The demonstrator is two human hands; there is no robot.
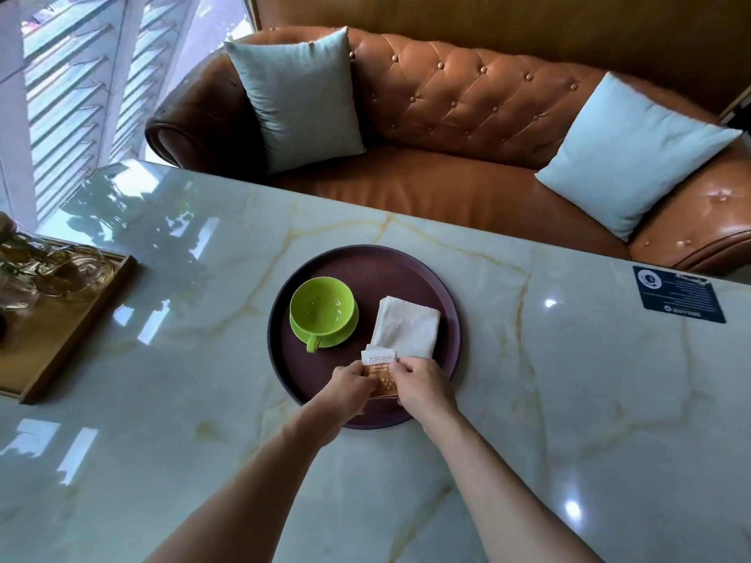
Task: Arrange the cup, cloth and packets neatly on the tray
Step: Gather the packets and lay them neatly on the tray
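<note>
Round dark-brown tray (284,351) on marble table (569,379): green ceramic cup (322,306) on matching saucer at 10 o'clock; folded white cloth (408,327) at 2 o'clock; white-and-orange paper packets (382,373) at 6 o'clock (count unclear), pinched on either side by left hand (351,386) and right hand (420,386), top edge overlapping the cloth

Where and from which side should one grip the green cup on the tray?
By its handle, coming from the near side: the cup sits upright on its saucer with the handle pointing toward the person, left of the cloth.
</note>
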